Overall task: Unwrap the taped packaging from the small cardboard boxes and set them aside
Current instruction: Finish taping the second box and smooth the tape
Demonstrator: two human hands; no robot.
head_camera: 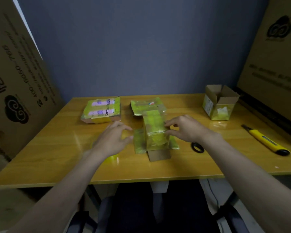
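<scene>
Two hands work at a taped box in the middle of the bench.

The right hand [183, 130] pinches the right side of the taped box [155, 132] with curled fingertips, while the left hand [114, 140] sits just beside the box's left flap with loosely bent fingers; whether it actually grips the flap I cannot tell. The box stands upright mid-bench [49, 148], wrapped in shiny yellow-green tape, its flaps splayed flat around it and one bare cardboard flap pointing toward the person. Behind it lies a flattened wrapper piece [146, 105]. Further left rests a flat taped package [102, 109]. At the far right stands an opened small box [217, 102]; nearer lie a yellow utility knife [265, 141] and a black ring [197, 147].
</scene>
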